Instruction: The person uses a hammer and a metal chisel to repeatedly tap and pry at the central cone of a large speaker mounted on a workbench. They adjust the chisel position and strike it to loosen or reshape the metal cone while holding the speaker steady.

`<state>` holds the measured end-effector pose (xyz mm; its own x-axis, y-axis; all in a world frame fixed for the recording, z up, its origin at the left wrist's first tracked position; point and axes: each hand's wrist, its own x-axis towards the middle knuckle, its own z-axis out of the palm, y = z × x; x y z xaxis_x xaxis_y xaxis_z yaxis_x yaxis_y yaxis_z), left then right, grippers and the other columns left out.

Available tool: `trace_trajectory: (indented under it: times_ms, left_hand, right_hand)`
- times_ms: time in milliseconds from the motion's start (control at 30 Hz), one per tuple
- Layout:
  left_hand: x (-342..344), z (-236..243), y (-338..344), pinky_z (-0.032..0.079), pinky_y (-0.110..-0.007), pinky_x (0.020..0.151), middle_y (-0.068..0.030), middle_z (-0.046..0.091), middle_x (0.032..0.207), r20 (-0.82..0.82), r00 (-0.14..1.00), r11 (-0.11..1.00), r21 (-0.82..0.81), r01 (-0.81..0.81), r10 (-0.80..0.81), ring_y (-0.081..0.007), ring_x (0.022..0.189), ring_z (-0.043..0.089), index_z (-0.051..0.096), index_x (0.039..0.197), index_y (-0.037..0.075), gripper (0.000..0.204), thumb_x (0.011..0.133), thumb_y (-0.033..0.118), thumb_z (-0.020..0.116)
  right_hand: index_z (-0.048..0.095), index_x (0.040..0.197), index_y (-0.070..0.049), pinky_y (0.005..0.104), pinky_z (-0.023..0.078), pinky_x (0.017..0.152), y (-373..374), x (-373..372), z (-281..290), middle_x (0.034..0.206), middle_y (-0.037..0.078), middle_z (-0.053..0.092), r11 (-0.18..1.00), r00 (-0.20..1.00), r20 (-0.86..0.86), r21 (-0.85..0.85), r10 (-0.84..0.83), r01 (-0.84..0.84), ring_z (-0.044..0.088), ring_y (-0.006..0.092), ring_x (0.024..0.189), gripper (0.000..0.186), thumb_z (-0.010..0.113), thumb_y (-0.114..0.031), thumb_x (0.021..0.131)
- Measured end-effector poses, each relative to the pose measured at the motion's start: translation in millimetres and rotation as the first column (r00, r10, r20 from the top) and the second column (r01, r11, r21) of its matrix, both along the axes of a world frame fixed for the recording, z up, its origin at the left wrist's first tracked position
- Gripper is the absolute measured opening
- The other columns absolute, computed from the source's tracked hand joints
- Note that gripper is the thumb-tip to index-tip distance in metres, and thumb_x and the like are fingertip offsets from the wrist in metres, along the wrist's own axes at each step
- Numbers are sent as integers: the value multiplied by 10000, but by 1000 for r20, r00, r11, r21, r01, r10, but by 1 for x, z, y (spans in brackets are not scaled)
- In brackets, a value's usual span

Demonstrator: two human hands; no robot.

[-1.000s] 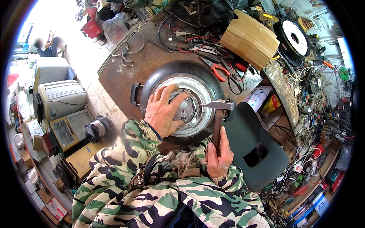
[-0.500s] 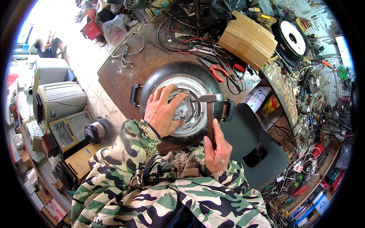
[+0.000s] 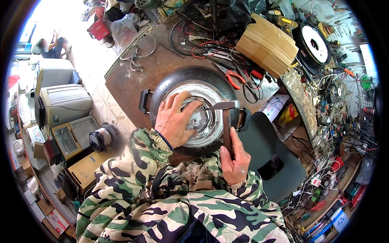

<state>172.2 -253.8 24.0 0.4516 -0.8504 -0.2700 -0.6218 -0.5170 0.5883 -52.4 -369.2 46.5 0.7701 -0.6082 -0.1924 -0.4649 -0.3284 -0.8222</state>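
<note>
A dark, round two-handled pan (image 3: 184,77) sits on the workbench in front of me, with a pale silver metal ring (image 3: 206,90) in its middle. Inside that ring lies a jagged, crumpled silver metal piece (image 3: 198,118). My left hand (image 3: 173,120) is curved over this piece, thumb and fingers gripping it from its left side; the palm hides part of it. In my right hand (image 3: 236,163) is a hammer (image 3: 226,127), held by its brown handle. Its head rests at or just above the ring's right side, the narrow end toward the metal piece; contact I cannot tell.
Red-handled pliers (image 3: 234,79), cables and tools lie on the rusty bench (image 3: 121,79) beyond the pan. A cardboard piece (image 3: 267,44) is at the far right. A dark chair (image 3: 263,150) stands close on my right, a tangle of cables beyond it. Another person (image 3: 52,50) is far left.
My right hand has shifted slightly right along with the hammer's handle. My left hand keeps its place on the metal piece. The whole view has moved a little.
</note>
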Motion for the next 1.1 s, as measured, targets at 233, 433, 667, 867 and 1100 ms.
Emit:
trace_trajectory:
  times_ms: [233,433,667,867,1100]
  left_hand:
    - [-1,2,-1,444,-536,1162,-163,510,1472,-1,1000,1000,6,3,-3,-424,1418,481,638,1412,174,878,608,169,990]
    - [-1,3,0,441,-537,1162,-163,509,1474,0,1000,1000,5,4,-4,-423,1417,481,639,1412,164,878,606,169,988]
    - [-1,3,-2,432,-543,1166,-159,511,1472,-15,1000,1000,18,-1,1,-423,1425,472,640,1410,166,877,605,176,986]
    - [-2,2,-2,425,-542,1171,-164,508,1478,-17,1000,1000,7,-1,1,-431,1420,470,641,1409,169,883,600,186,992]
    - [-1,3,-6,409,-549,1176,-169,515,1472,-31,999,1000,-6,10,-10,-434,1408,468,634,1426,173,913,590,198,999]
  right_hand:
    - [430,1640,12,225,438,539,2,-4,-2,840,0,655,959,993,-46,257,-108,116,516,42,597,598,601,11,1067]
    - [431,1637,19,228,451,544,1,0,-3,839,-3,667,976,997,-19,203,-80,82,533,42,600,601,607,8,1063]
    - [449,1619,27,244,467,593,2,-2,-1,907,49,687,960,993,-49,252,-112,120,574,81,657,590,616,-3,1054]
    - [539,1536,66,354,598,876,-7,-5,0,1184,273,761,962,971,-49,132,-235,239,789,295,1002,573,703,-23,994]
    - [645,1492,-98,494,560,640,-106,9,-43,879,206,687,917,978,-150,-348,148,-193,678,424,718,523,695,-72,972]
